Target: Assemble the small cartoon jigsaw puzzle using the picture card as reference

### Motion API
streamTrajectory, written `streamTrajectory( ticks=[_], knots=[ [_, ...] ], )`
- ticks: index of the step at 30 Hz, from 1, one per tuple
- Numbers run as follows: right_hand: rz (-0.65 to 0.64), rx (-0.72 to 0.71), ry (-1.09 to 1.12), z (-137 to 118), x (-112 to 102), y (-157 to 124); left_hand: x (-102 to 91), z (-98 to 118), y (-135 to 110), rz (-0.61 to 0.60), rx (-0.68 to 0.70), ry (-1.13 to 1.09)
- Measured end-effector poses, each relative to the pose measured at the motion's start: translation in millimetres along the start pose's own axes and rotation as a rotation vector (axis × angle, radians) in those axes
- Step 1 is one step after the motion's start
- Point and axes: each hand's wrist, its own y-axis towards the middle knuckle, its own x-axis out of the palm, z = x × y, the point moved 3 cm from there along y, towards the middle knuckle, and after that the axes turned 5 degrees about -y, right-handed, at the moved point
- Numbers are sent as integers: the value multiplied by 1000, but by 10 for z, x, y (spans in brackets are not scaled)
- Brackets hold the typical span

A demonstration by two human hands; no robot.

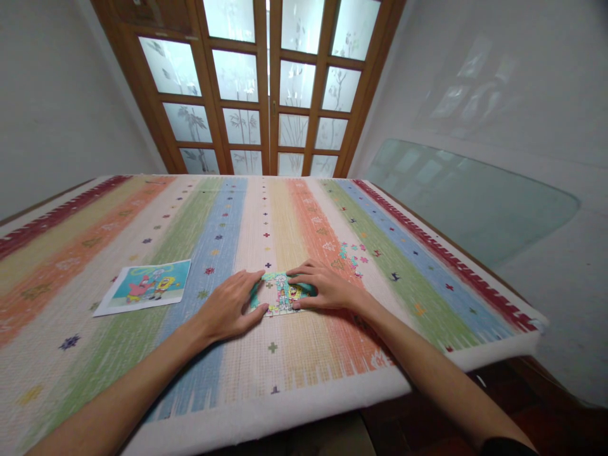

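A small, partly assembled jigsaw puzzle [284, 294] lies flat on the striped cloth in front of me. Cloth shows through a gap in its left half, while joined pieces with a yellow cartoon figure fill part of the right. My left hand [236, 303] grips the left end, fingers at the far edge and thumb at the near edge. Around the right end curls my right hand [323, 286], its fingers over the far side and thumb on the near border. Parts of both ends are hidden under the hands. Several loose puzzle pieces [355, 258] lie beyond my right hand.
To the left lies a printed reference picture [154, 283] of cartoon figures on white paper. A striped, patterned tablecloth [190, 354] covers the table. Wooden doors with frosted panes [240, 126] stand behind it, and a glass panel [465, 196] leans at the right wall.
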Motion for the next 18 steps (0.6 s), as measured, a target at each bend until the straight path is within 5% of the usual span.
streamTrajectory(
  ticks=[18],
  knots=[
    [-27,20,21,111,-58,-80,-26,-71,-1,-89,55,-133]
  ],
)
